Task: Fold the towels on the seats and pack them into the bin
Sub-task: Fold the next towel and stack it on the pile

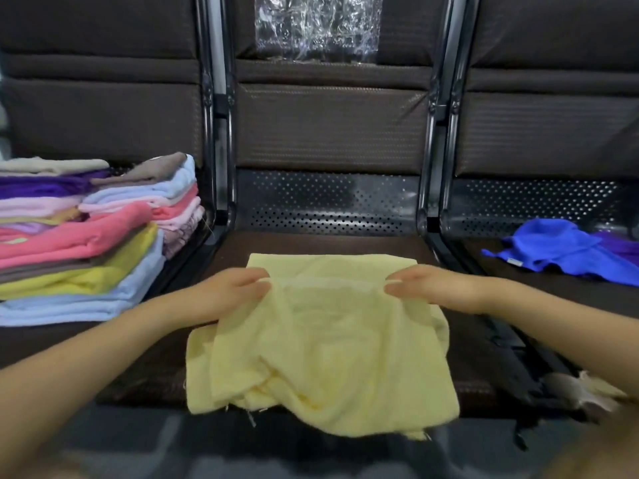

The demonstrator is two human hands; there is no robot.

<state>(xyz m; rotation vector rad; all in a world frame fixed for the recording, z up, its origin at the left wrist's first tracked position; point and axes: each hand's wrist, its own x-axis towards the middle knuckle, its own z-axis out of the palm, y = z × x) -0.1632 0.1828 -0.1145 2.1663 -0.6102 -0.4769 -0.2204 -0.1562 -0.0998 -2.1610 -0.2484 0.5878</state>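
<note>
Both hands, left hand (238, 292) and right hand (418, 285), pinch the yellow towel (321, 344) at 12 o'clock; uneven pulling could make a crooked fold.

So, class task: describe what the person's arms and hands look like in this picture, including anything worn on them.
Both forearms are bare, with no sleeves in view. The left hand and right hand wear no gloves, rings, watch or bracelets that can be seen.

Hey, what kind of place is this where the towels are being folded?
Probably a waiting area or lobby, used here for sorting laundry. The seats are joined in a row, with dark padded backs, perforated metal and shared metal frames. Folded towels are stacked on the left seat, and both hands hold a yellow towel.
</note>
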